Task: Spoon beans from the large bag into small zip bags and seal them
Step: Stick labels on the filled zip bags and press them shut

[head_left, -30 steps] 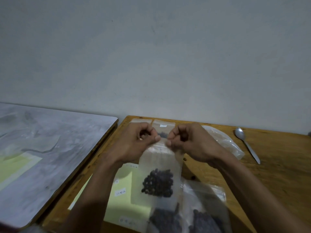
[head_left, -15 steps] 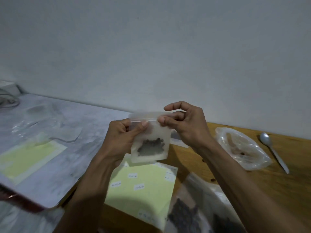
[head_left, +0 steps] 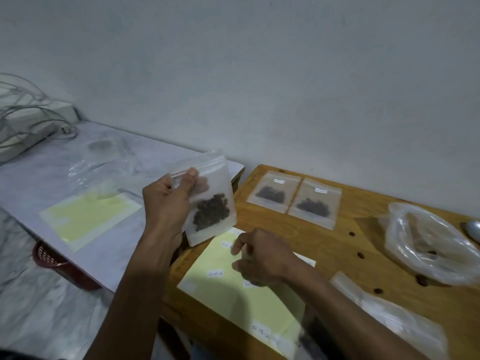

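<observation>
My right hand [head_left: 262, 258] has let go of the zip strip it was pinching half a second ago and dropped onto the yellow label sheet [head_left: 233, 292], fingers loosely curled over a small white sticker; I can't tell whether it actually pinches one. So the left hand [head_left: 168, 203] alone holds the small zip bag [head_left: 207, 198] now, thumb across the front near the zip, fingers behind, bag tilted in the air above the near left corner of the wooden table [head_left: 337, 255]. Beans [head_left: 211, 211] sit in its lower half. Farther right, two filled bags [head_left: 293, 201] lie flat side by side by the wall. Far right, the large bag [head_left: 426, 240] lies crumpled and open, with the spoon [head_left: 474, 231] just beyond it at the frame edge. A few loose beans dot the wood nearby.
</observation>
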Motion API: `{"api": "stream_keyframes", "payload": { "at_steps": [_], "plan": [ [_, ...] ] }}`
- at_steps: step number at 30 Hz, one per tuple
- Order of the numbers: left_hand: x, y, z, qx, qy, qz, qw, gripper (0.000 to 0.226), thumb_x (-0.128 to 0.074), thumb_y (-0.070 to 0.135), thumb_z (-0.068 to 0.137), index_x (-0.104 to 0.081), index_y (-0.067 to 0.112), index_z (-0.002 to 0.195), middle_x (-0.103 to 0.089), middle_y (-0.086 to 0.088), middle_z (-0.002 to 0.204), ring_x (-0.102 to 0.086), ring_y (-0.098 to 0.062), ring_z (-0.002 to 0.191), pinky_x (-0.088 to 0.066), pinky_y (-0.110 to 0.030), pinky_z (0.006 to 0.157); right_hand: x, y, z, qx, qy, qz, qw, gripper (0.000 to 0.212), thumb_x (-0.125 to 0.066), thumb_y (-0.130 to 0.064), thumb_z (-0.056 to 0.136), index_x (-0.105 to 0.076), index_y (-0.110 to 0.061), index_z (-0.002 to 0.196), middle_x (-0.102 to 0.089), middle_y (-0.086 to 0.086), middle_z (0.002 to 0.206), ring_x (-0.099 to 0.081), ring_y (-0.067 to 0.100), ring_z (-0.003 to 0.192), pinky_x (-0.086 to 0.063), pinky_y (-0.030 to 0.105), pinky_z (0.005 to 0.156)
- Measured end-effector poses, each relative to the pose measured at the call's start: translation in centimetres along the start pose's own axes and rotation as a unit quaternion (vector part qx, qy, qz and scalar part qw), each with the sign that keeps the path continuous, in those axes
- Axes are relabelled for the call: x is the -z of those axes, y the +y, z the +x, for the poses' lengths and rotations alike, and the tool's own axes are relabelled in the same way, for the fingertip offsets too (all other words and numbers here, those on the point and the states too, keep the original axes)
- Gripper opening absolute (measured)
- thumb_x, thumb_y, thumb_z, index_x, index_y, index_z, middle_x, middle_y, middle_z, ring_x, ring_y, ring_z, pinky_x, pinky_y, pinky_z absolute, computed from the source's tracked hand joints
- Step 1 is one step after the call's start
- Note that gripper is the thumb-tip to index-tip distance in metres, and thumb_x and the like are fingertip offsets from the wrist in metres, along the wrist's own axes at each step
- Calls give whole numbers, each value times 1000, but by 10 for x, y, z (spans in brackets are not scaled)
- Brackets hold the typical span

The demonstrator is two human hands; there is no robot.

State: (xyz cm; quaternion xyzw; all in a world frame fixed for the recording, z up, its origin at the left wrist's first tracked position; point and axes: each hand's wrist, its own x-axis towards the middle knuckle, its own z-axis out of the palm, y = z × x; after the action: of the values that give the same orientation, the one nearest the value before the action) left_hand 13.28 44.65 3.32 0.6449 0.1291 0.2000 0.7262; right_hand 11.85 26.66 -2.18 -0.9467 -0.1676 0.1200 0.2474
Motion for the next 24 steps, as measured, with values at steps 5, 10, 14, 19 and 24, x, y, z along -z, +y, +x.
{"api": "stream_keyframes", "payload": {
  "at_steps": [5, 10, 14, 19, 24],
  "plan": [
    [3, -3, 0, 4, -3, 9, 1000, 14, -69, 31, 92, -75, 18, 91, -79, -4, 91, -76, -23, 92, -58, -54, 89, -2, -1, 8, 29, -29, -8, 999, 13, -71, -26, 86, -62, -30, 78, -65, -5, 93, -57, 15, 92, -44, 36, 86],
    [5, -2, 0, 13, -5, 9, 1000, 16, -69, 30, 92, -75, 16, 95, -80, -4, 90, -76, -22, 92, -58, -54, 91, 1, 4, 5, 63, -28, 49, 996, 16, -60, -9, 93, -67, -22, 100, -68, -10, 81, -62, -5, 65, -50, 23, 62],
    [3, -2, -3, 18, -7, 18, 1000, 20, -69, 29, 92, -74, 12, 100, -80, -2, 89, -77, -18, 88, -59, -50, 89, 2, 3, 6, 87, -26, 14, 996, 19, -58, -3, 92, -72, -16, 95, -66, -12, 75, -59, -2, 58, -53, 21, 59],
    [-2, -1, -7, 20, -13, 11, 1000, 20, -68, 26, 93, -73, 8, 103, -80, -4, 89, -77, -18, 85, -60, -46, 87, 9, 4, -4, 85, 36, 154, 984, 16, -56, -7, 98, -70, -15, 95, -68, -6, 80, -66, 8, 71, -56, 24, 64],
    [-12, -3, -9, 23, -26, 26, 999, 22, -67, 26, 94, -73, 9, 105, -80, -4, 91, -77, -17, 86, -61, -45, 86, 25, 6, -11, 70, 88, 148, 983, 9, -63, -14, 97, -71, -15, 102, -67, -11, 84, -65, -5, 75, -53, 15, 69]
  ]
}}
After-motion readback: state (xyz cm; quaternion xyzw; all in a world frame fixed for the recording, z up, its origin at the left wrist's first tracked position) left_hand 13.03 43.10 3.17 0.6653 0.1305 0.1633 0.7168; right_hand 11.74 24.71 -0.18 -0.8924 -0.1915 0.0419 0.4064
